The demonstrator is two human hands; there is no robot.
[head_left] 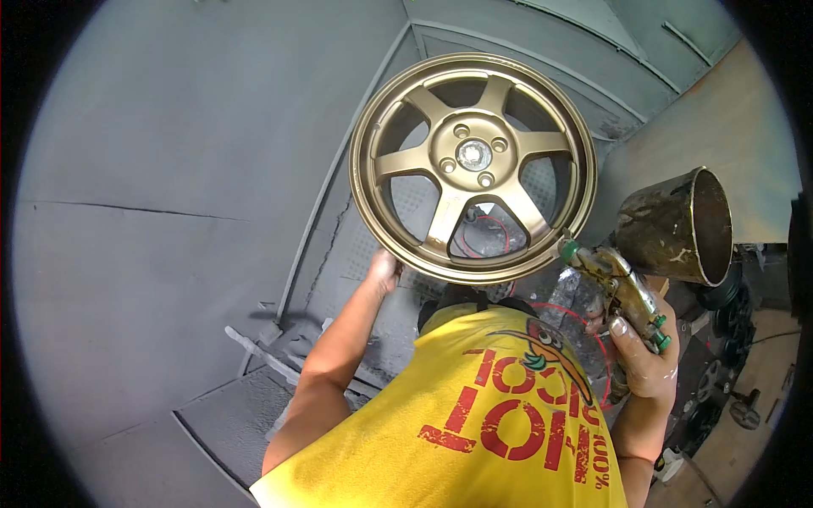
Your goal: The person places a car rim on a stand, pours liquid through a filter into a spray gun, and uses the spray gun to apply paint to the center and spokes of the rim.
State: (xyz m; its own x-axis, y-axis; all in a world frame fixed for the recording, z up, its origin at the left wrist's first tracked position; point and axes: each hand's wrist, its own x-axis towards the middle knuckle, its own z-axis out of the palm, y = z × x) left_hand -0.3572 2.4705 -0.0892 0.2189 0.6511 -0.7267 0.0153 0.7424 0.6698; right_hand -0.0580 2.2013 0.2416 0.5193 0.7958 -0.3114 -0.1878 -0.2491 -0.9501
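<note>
The bronze alloy wheel (472, 167) with 5 spokes and 4 lug holes sits upright in front of grey-coated booth walls (169, 152). The left hand (385, 271) presses against the wheel's lower left rim, though whether its fingers curl around the edge cannot be told. The right hand (642, 356) is clenched on the handle of a paint spray gun (616, 292), its nozzle just beside the wheel's lower right rim. A stained metal cup (676, 225) stands on top of the gun.

The left hand's fingers (385, 269) are hidden behind the bronze wheel's rim (364, 203).
</note>
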